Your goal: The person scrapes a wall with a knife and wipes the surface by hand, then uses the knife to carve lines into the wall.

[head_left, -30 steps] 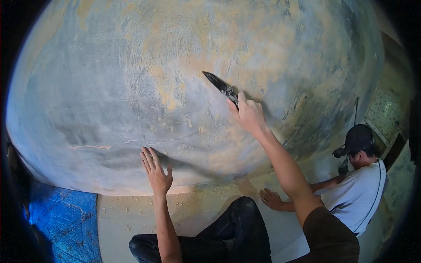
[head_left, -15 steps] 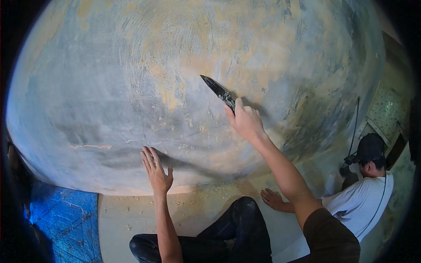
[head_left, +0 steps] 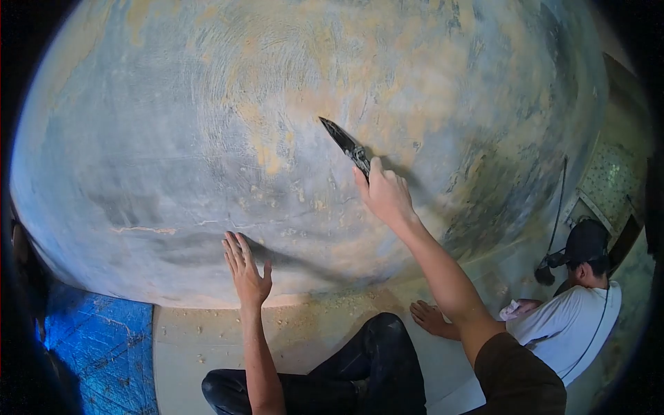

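A huge rounded form, patchy in grey, blue and ochre, fills most of the view. My right hand is wrapped round the handle of a folding knife, whose dark blade points up and left, its tip over the mottled surface. Lower down, my left hand is open, fingers stretched upward and laid against the form. Just above those fingertips runs a thin crack. Further left shows a pinkish gouged line.
On the right a person in a white shirt and dark cap sits close to my right arm, one hand on the floor. Pale crumbs lie along the form's base. A blue sheet covers the floor at lower left.
My right hand and the knife have shifted very slightly; my left hand stays put. The person at right has leaned lower, and a pinkish cloth shows near them.
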The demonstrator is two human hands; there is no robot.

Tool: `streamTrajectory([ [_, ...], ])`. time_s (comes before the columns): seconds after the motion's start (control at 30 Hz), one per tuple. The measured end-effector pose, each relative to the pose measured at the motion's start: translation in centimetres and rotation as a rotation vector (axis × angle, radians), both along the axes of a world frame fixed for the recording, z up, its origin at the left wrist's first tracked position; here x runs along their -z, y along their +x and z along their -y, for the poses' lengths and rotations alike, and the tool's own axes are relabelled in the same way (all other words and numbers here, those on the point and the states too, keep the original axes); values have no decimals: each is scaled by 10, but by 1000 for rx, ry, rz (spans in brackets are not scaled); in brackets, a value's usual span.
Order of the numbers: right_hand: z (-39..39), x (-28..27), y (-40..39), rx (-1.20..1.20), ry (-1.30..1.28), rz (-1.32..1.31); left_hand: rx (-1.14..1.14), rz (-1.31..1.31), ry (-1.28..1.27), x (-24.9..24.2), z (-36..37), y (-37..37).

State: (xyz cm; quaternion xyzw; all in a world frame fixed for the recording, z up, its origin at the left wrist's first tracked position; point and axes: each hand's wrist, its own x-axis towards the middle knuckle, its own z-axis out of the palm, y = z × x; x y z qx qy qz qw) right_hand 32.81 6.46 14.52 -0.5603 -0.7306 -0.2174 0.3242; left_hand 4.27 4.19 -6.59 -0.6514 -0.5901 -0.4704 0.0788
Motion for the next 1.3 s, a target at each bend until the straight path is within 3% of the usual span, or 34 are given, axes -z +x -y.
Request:
streamTrajectory([
  [0.3,7,30,-2,47,-46,-25,8,-1,-5,-2,2,0],
  [0.5,-3,0,-3,38,42,-5,5,-7,-6,0,0,0],
  [0.8,11,36,-7,48,-90,-73,26,9,-1,-2,2,-1],
  [1.03,0,-15,-15,10,7,-82,19,-4,-13,-3,2,0],
  [1.3,14,18,-16,44,-64,-82,32,21,-15,-5,4,-1],
])
